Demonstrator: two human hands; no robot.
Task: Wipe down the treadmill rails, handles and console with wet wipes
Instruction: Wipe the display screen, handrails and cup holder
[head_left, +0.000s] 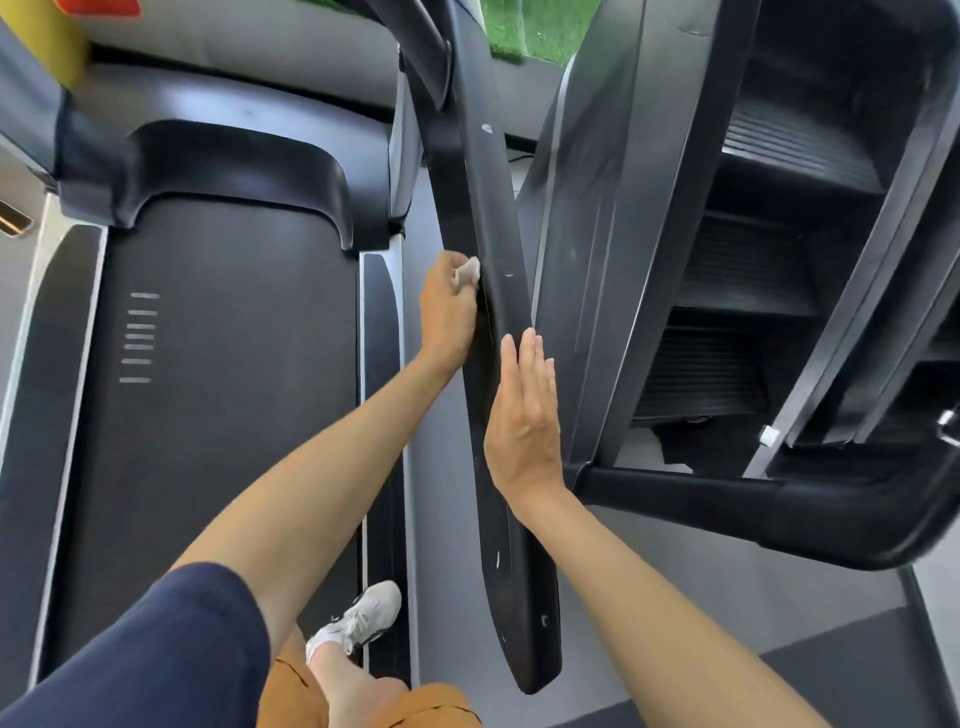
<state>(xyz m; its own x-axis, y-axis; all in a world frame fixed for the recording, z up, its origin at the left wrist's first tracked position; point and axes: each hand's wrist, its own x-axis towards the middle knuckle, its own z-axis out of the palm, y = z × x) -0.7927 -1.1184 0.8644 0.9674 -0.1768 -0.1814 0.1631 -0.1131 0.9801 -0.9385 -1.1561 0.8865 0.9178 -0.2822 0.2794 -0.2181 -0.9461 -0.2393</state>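
1. Head view, looking down: a long black handrail (493, 208) is seen running from top centre to lower centre, between the treadmill belt (208, 389) on the left and a stepped machine (753, 260) on the right.
2. The left hand (449, 306) is curled round a crumpled pale wet wipe (466, 271). The wipe is pinched at the fingertips and pressed to the rail's left face, about halfway along it.
3. The right hand (524, 415) is held flat, fingers straight and together, with nothing gripped. It is laid against the rail's right edge, nearer the body than the left hand.
4. Both forearms are extended forward. A navy sleeve (156, 649) is seen on the left upper arm.
5. A pale shoe (363, 618) is seen at the belt's right edge, beside the grey side strip (382, 415).
6. Small light specks are noted along the rail's surface.
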